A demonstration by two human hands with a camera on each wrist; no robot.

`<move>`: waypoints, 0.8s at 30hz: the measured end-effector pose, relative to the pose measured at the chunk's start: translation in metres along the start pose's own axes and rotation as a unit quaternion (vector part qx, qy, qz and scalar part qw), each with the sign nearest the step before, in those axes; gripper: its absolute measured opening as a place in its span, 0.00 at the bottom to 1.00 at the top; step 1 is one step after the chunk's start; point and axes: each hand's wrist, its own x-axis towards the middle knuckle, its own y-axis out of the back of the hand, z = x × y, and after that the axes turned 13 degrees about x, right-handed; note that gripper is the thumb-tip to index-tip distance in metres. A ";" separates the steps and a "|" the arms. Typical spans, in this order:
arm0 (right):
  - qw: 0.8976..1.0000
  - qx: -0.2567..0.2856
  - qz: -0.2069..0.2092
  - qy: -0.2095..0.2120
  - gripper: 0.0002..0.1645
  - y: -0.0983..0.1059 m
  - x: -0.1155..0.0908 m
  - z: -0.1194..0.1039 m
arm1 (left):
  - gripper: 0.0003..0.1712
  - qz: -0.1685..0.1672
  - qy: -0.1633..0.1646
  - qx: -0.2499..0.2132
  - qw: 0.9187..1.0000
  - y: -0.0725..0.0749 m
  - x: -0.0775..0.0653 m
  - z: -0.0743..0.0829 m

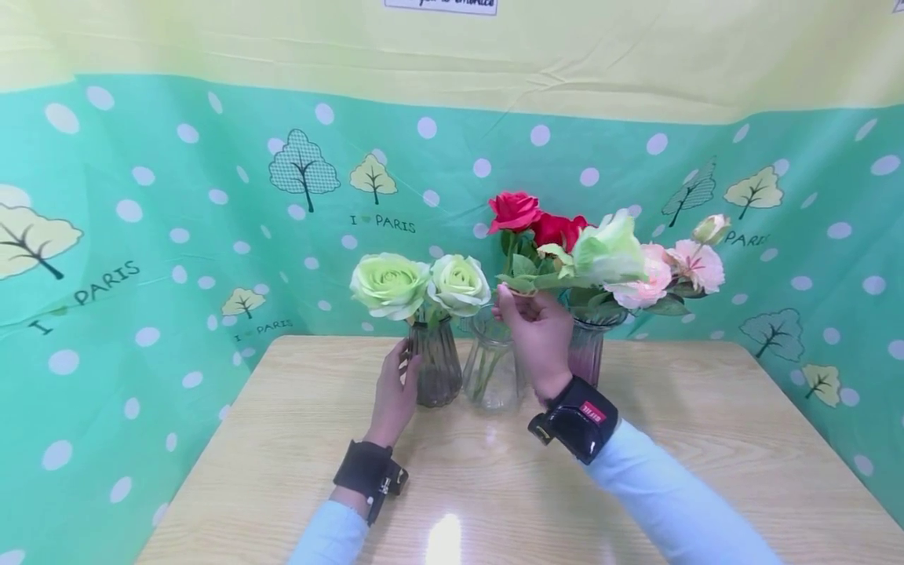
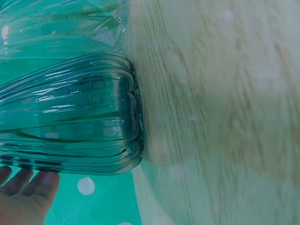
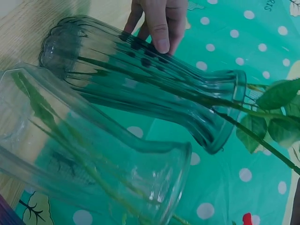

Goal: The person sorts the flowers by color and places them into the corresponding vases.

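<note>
My left hand (image 1: 397, 390) touches the left side of a grey ribbed glass vase (image 1: 435, 369) with its fingertips. Two pale green roses (image 1: 390, 284) stand in that vase. In the left wrist view the fingers (image 2: 40, 187) meet the vase's wall without wrapping around it. My right hand (image 1: 537, 337) is raised before the clear vase (image 1: 492, 373) and pinches a leafy stem; a pale green rose (image 1: 610, 249) lies sideways above this hand. The right hand's fingers are partly hidden, and it is outside the right wrist view. Stems stand in the clear vase (image 3: 154, 161).
Red roses (image 1: 514, 212) rise behind the right hand. A purple-tinted vase (image 1: 586, 353) on the right holds pink flowers (image 1: 695, 267), partly covered by the right arm. The vases stand near the back of the wooden table (image 1: 304, 439). A patterned green cloth (image 1: 233, 196) hangs behind.
</note>
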 end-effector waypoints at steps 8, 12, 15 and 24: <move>0.998 -0.052 -0.025 -0.040 0.11 -0.012 -0.002 0.007 | 0.31 0.002 0.001 0.004 1.000 0.000 -0.002 -0.001; 0.993 -0.086 -0.030 -0.077 0.08 -0.015 -0.001 0.009 | 0.31 0.003 -0.002 0.012 1.000 0.001 -0.001 -0.001; 0.990 -0.110 -0.038 -0.080 0.07 -0.018 0.000 0.012 | 0.31 0.002 0.000 0.012 1.000 0.001 -0.001 0.000; 0.982 -0.145 -0.079 -0.092 0.02 -0.026 0.003 0.019 | 0.29 0.004 0.004 0.022 1.000 0.000 0.001 0.001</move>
